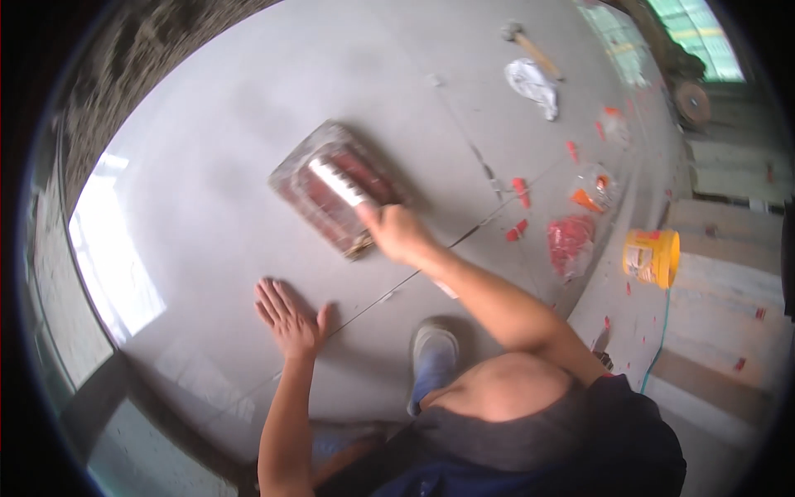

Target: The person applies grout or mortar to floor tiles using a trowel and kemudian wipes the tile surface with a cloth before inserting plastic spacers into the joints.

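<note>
Your left hand [290, 321] is planted palm down, fingers spread and pointing away from you, its thumb [324, 316] held out to the right. Your left forearm [286, 422] rises almost straight from the lower edge. Your right hand [401, 235] is curled in a grip, back upward, thumb forward; most of its fingers are hidden. Your right forearm [480, 290] slants from the bent elbow up and to the left, above your bare, bent knee [509, 385].
</note>
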A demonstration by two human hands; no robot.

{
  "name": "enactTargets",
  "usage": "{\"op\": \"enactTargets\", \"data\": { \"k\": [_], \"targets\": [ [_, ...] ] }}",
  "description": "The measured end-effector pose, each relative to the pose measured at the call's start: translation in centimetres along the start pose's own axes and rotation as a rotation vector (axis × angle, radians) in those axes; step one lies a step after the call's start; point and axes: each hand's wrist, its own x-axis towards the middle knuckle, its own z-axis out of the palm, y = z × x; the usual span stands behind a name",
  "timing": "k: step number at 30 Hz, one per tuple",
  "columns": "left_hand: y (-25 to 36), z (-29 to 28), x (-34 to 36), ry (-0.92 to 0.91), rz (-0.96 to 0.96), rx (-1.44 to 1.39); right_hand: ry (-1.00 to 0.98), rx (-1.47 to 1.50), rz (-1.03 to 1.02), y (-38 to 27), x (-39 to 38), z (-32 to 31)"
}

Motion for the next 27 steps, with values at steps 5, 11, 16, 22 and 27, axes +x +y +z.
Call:
{"op": "enactTargets", "data": {
  "k": [5, 11, 16, 22, 27],
  "targets": [
    [5.4, -0.6, -0.1, -0.149, 0.165, -0.062, -0.017, 0.139, -0.098, 0.5, -0.5, -1.3],
    [4.0, -0.4, -1.8, -0.194, 0.111, -0.011, 0.112, 0.185, -0.296, -3.2, -9.2, -8.5],
    [4.1, -1.2, -1.3, -0.245, 0.113, 0.021, 0.236, 0.078, -0.089, 5.7, -7.8, -5.8],
    [3.4, -1.4, -1.2, -0.283, 0.087, 0.049, 0.062, 0.093, 0.004, 4.6, -2.8, -8.5],
    [3.7, -2.1, -1.0, -0.319, 0.072, -0.003, 0.255, 0.254, -0.169, 2.2, -9.0, -11.3]
  ]
}}
